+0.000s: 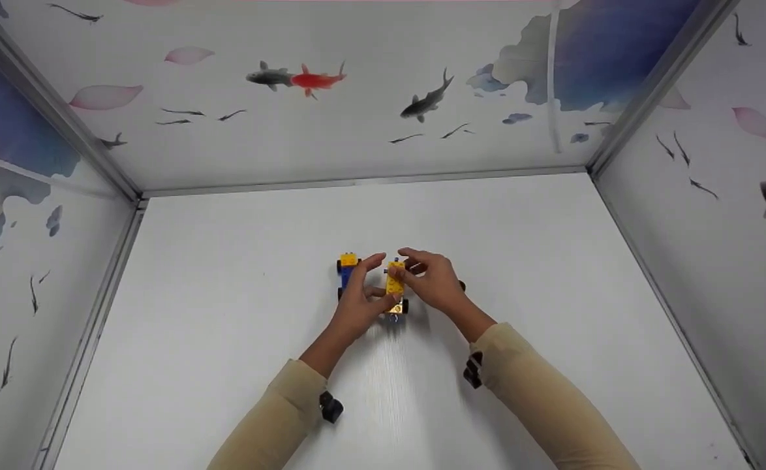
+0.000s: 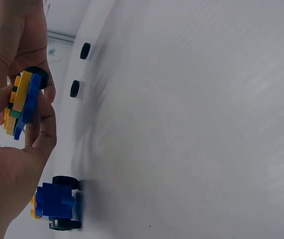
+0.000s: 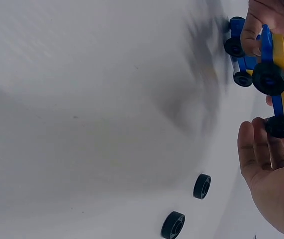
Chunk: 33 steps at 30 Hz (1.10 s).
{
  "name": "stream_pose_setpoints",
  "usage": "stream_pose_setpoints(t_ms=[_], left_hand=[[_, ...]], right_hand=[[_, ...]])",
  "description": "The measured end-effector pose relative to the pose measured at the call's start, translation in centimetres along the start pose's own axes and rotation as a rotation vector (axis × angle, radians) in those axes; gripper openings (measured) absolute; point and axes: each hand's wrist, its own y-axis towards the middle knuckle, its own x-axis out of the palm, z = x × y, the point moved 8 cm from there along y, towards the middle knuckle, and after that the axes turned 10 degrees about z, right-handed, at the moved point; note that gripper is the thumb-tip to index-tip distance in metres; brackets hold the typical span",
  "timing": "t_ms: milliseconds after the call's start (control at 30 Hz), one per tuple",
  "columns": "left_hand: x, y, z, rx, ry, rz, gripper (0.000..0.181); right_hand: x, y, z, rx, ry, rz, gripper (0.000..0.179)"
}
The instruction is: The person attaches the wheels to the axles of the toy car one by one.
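A toy car (image 1: 395,281) of building bricks, yellow on top of a blue base with a little green between, is held above the white table. My left hand (image 1: 355,309) grips its near end, thumb along the side. At the far end, my right hand (image 1: 436,282) pinches the car between thumb and fingers, its fingertips by a black wheel (image 3: 278,127). A second wheel (image 3: 269,78) sits on the same side. Beside my left hand stands another blue and yellow toy car (image 1: 348,269) on black wheels, partly hidden by that hand.
Two loose black wheels (image 3: 202,186) lie on the white table (image 1: 226,326) to the right of my right hand; the head view shows only a bit of one. Panels printed with fish (image 1: 422,104) enclose the table at the back and both sides.
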Motion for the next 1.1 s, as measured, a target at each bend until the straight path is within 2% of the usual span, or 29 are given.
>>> stream_pose_setpoints(t_ms=[167, 300, 500, 667, 867, 1100], left_hand=[[0.1, -0.1, 0.2, 0.018, 0.061, -0.009, 0.077], [0.2, -0.1, 0.2, 0.005, 0.094, -0.012, 0.077], [-0.2, 0.0, 0.0, -0.003, 0.114, 0.02, 0.078], [-0.4, 0.2, 0.0, -0.023, 0.081, 0.044, 0.078], [-0.9, 0.4, 0.1, -0.038, 0.046, 0.081, 0.076], [-1.3, 0.7, 0.9, -0.034, -0.044, 0.109, 0.08]], right_hand=[[0.1, 0.1, 0.1, -0.007, -0.01, -0.008, 0.055], [-0.1, 0.2, 0.1, -0.015, -0.015, -0.005, 0.053], [-0.5, 0.3, 0.6, 0.004, -0.016, 0.01, 0.057], [-0.8, 0.2, 0.9, 0.016, -0.006, 0.007, 0.06], [-1.1, -0.1, 1.1, 0.021, 0.01, -0.019, 0.055], [-1.4, -1.0, 1.7, 0.044, 0.118, -0.084, 0.046]])
